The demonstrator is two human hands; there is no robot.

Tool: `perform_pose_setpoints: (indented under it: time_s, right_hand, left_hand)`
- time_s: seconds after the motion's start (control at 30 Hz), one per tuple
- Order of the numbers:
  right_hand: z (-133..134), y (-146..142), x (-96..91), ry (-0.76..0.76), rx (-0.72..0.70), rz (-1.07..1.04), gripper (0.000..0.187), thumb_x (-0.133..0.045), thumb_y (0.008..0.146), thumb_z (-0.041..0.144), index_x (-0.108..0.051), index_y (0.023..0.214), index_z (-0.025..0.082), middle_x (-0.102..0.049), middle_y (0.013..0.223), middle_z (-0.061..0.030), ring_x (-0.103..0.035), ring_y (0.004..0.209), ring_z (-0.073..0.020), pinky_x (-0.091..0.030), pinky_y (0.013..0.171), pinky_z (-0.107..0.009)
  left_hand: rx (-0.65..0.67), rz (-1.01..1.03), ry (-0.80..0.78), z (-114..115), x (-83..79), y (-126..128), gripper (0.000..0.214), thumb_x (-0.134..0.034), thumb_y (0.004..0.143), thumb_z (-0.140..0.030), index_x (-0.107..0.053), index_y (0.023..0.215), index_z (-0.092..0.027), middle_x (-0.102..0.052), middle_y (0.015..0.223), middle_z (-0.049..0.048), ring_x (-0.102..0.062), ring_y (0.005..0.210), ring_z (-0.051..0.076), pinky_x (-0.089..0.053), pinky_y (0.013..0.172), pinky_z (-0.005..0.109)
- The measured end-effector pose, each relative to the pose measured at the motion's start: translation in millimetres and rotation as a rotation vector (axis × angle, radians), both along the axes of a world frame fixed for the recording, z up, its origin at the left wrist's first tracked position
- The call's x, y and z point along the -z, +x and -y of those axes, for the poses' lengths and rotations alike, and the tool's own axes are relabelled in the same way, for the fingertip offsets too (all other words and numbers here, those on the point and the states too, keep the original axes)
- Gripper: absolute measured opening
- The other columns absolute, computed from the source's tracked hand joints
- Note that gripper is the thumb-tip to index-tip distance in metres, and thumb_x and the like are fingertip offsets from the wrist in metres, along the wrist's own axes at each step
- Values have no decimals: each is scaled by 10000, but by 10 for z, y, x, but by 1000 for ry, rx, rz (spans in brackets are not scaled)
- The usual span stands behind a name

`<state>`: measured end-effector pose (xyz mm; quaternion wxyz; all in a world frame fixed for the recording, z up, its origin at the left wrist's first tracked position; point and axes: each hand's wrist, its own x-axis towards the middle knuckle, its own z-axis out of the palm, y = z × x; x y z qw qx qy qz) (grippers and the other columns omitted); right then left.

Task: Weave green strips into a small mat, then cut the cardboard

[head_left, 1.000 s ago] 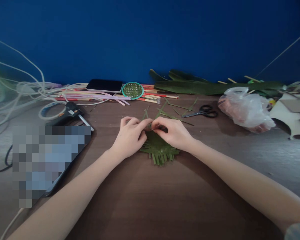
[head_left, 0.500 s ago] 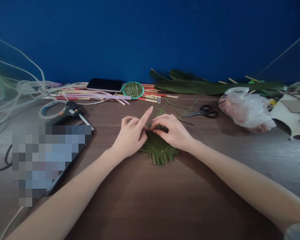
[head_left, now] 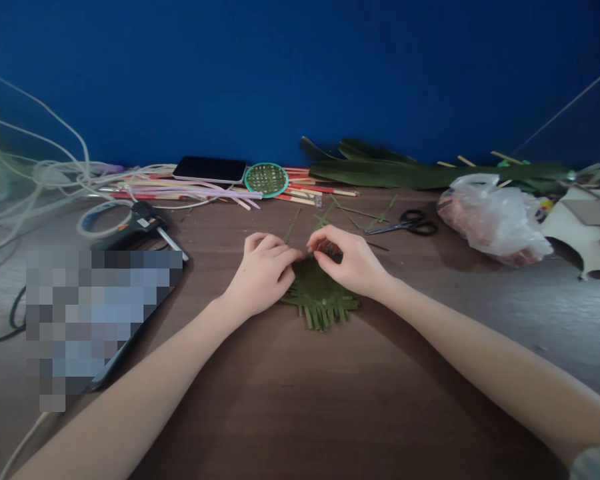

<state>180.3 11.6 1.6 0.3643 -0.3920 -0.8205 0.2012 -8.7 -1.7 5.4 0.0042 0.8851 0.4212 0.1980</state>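
Left hand (head_left: 261,275) — forefinger now lowered — apparently steadies the woven leaf (head_left: 325,298) on the central worktop (head_left: 290,393); right hand (head_left: 353,265) shifts right, fingertips curled; whether either grips cannot be told.

We take this for a craft workspace: a brown desk (head_left: 290,407) against a blue wall (head_left: 300,80), strewn with scissors (head_left: 416,224), long green leaves (head_left: 395,173), lilac strips (head_left: 230,193) and what looks like a glue gun (head_left: 130,228). We also see a fringed leaf piece (head_left: 323,303) being handcrafted. Whether it is home or workshop, we cannot tell.
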Motion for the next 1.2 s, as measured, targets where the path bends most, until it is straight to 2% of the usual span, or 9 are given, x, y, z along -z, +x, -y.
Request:
perform_pose_setpoints:
  time_s: [0.23, 0.43, 0.77, 0.93, 1.07, 1.2]
  right_hand:
    - [-21, -25, 41, -71, 100, 34, 106, -504, 752, 111, -551, 803, 191, -606, 746, -1, -515, 624, -113, -394, 593, -245]
    - [-19, -26, 47, -30, 75, 111, 121, -508, 751, 82, -562, 706, 182, -564, 731, -8, -484, 656, -119, -375, 620, -249]
    - [-34, -23, 80, 76, 66, 160, 143, -512, 768, 58, -587, 721, 170, -556, 732, -24, -510, 737, -146, -394, 689, -272]
    - [-32, -21, 116, 168, 60, 212, 142, -499, 802, 74, -588, 740, 166, -566, 767, -43, -507, 790, -165, -391, 726, -290]
    - [-37, -20, 109, 129, 60, 204, 138, -507, 793, 70, -567, 720, 169, -553, 753, -38, -501, 776, -162, -386, 717, -287]
    - [-45, -10, 95, 39, 65, 161, 117, -540, 748, 63, -533, 765, 179, -527, 728, -15, -488, 724, -144, -378, 667, -267]
  left_hand:
    - [-5, 0, -19, 3, -3, 8, 284, -376, 829, -144, -629, 938, -215, -683, 831, 18, -527, 894, 197, -272, 945, 418]
    - [-9, 21, -45, 2, -10, 1, 293, -354, 853, -167, -627, 939, -232, -689, 842, 13, -527, 900, 197, -267, 951, 423]
    - [-26, 80, -73, -10, 1, 6, 282, -369, 837, -144, -595, 995, -205, -681, 889, 3, -541, 890, 171, -259, 949, 389]
    - [-25, 74, -60, -3, -6, 11, 248, -373, 827, -130, -591, 922, -203, -675, 873, 2, -550, 877, 168, -255, 957, 386]
    - [-37, 60, -43, -6, 9, 15, 197, -406, 813, -124, -575, 876, -202, -677, 863, -5, -548, 880, 169, -255, 955, 381]
    - [-30, 49, -27, -19, 40, 10, 77, -523, 804, -210, -557, 873, -205, -679, 860, -9, -545, 869, 175, -261, 944, 379]
